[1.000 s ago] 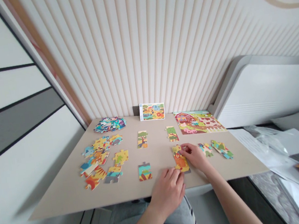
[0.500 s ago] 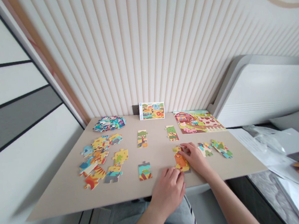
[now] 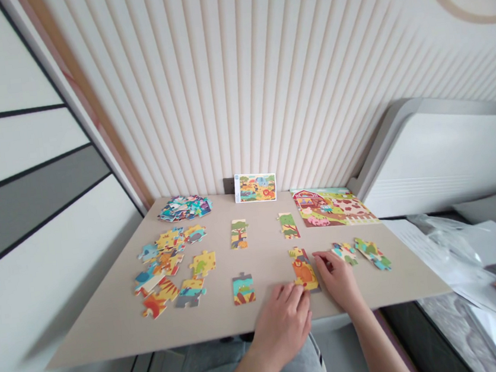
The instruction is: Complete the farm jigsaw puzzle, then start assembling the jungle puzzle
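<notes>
Two joined puzzle pieces with a lion (image 3: 303,269) lie on the table in front of me. My left hand (image 3: 284,314) is at their lower left edge, fingers curled together and the tips pressed on the lion piece. Just right of the lion, my right hand (image 3: 338,278) rests on the table with its fingers apart, off the pieces. A crocodile piece (image 3: 243,289) lies left of my left hand. Further back are a tree piece (image 3: 238,233) and a second tree piece (image 3: 288,225). Beside my right hand are a white-and-green piece (image 3: 344,252) and a green piece (image 3: 373,253).
Loose yellow pieces (image 3: 167,261) spread over the left side, with a blue-purple pile (image 3: 184,207) behind. A picture card (image 3: 255,187) leans on the ribbed wall. An assembled farm puzzle (image 3: 333,206) lies back right. Papers and plastic wrap (image 3: 451,237) are beyond the table's right edge.
My right hand has come off the lion pieces and moved slightly right. My left hand stays at their lower edge. The view has shifted slightly.
</notes>
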### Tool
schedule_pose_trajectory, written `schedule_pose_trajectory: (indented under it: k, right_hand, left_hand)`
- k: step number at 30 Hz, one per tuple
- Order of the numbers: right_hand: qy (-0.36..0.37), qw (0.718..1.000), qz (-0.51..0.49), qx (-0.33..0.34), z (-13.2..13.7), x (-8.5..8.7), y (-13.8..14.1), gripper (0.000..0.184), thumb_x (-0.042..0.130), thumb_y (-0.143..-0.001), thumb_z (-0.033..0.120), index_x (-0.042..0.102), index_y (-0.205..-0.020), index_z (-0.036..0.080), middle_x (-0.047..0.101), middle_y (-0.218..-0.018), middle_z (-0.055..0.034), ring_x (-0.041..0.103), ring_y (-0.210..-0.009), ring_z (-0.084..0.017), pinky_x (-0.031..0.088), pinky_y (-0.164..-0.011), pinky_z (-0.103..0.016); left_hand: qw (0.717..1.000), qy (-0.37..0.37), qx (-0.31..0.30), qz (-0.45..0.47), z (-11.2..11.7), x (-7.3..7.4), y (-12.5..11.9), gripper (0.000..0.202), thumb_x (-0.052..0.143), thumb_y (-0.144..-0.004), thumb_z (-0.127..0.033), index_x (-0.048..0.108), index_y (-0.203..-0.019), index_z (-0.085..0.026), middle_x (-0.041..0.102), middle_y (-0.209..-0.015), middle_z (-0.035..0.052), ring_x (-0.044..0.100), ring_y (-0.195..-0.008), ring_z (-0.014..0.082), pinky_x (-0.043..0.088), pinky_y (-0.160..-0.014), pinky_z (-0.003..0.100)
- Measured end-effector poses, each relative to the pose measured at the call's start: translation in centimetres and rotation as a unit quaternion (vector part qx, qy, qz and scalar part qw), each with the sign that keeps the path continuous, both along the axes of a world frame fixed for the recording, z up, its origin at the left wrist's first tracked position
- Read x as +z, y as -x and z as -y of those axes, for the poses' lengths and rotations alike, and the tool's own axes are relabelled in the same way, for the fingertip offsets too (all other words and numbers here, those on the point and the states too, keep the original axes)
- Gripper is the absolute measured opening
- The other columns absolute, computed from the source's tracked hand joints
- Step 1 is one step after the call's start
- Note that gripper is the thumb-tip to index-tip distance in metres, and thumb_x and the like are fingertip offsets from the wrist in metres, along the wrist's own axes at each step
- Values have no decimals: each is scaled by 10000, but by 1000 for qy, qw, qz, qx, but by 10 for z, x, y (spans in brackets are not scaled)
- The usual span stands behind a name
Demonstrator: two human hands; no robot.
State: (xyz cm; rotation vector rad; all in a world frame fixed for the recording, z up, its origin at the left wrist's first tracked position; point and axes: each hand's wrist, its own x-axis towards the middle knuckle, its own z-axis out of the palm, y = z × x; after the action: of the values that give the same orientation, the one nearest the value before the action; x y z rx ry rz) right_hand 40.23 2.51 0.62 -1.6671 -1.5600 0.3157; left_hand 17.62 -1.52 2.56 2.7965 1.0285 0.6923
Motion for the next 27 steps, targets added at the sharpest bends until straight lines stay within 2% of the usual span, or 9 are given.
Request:
schedule_pose_trajectory:
  k: [5, 12, 22, 27]
  right_hand:
    - [-10, 1000, 20, 13, 0, 4, 4, 372, 492, -1002, 481, 747, -999, 210, 762, -1000, -114, 680, -880, -255, 527, -822, -381]
    - [-11, 999, 38, 33, 0, 0, 3, 340, 488, -1014, 443, 746, -1031, 223, 752, -1028, -104, 679, -961, -253, 519, -891, -384]
    - [34, 985, 171, 11, -9, -9, 0, 390, 491, -1000, 453, 699, -1282, 280, 666, -1198, -94, 626, -1104, -277, 472, -1007, -440]
    - [38, 983, 181, 9, -5, -5, 4, 390, 475, -1007, 425, 681, -1313, 301, 647, -1220, -87, 613, -1123, -273, 462, -1014, -441]
  left_hand:
    - [1000, 4, 2, -5, 0, 0, 0, 361, 533, -1023, -333, 578, -1346, -180, 649, -1227, 85, 568, -1181, 248, 433, -1045, 422]
    - [1000, 9, 4, -5, 0, -1, 1, 367, 529, -1022, -332, 575, -1356, -186, 653, -1239, 86, 571, -1183, 254, 439, -1037, 425]
    - [1000, 12, 4, -5, 0, -1, 1, 375, 519, -1024, -330, 573, -1366, -187, 651, -1249, 86, 571, -1189, 250, 435, -1050, 422]
    - [1000, 11, 6, -1, 0, -2, 0, 374, 523, -1021, -331, 574, -1364, -190, 647, -1259, 85, 571, -1188, 248, 436, -1055, 422]
